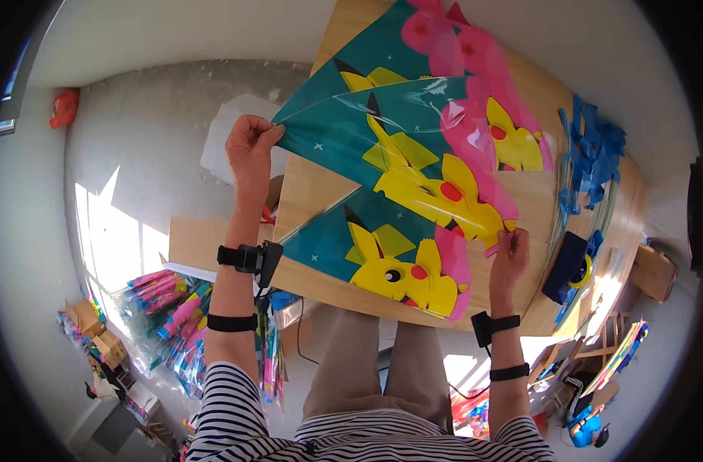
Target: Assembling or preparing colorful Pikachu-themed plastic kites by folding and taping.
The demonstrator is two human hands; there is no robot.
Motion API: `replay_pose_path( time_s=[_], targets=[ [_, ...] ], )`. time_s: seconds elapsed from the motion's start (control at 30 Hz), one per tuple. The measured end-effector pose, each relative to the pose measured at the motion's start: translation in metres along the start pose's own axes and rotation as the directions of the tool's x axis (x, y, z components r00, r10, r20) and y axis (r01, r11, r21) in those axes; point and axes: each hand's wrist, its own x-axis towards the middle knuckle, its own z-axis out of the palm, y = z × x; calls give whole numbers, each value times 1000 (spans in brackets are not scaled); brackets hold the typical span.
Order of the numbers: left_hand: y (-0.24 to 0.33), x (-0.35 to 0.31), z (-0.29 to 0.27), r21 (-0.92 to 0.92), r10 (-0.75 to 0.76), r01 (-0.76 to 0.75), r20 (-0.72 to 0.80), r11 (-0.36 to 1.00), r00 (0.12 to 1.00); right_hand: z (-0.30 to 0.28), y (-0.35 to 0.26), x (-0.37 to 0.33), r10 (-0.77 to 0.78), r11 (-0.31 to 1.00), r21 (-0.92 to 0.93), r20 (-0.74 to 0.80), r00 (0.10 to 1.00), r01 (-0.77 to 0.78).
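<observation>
A glossy thin plastic sheet [436,181], teal and pink with a yellow cartoon animal, is stretched between my hands, bowed and partly raised over the table [317,192]. At its left corner my left hand [249,146] is closed in a pinch. My right hand [509,258] pinches the pink and yellow near-right edge. Underneath, on the near side, lies a matching printed sheet [401,281], its upper part covered by the held one. Another matching sheet [436,46] spreads out at the far side, also partly covered.
Blue strips [598,146] lie at the table's right, beside long thin rods [555,223] and a yellow ring [582,273] by a dark blue item. Colourful plastic-wrapped bundles [182,323] crowd the floor at left. A cardboard box [653,273] stands right. Other people [586,427] appear at the lower sides.
</observation>
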Motion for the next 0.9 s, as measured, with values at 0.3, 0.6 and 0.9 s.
replay_pose_path(
  time_s=[0.3, 0.6, 0.9],
  targets=[
    [-60, 64, 1, 269, -113, 130, -77, 954, 991, 68, 15, 51, 26, 991, -134, 25, 999, -22],
    [-106, 91, 8, 139, -319, 324, -56, 936, 946, 100, 21, 103, 48, 967, -254, 63, 997, -31],
    [-109, 81, -14, -288, -534, 524, 47, 802, 844, 106, 33, 109, 55, 953, -302, 74, 996, -30]
  ],
)
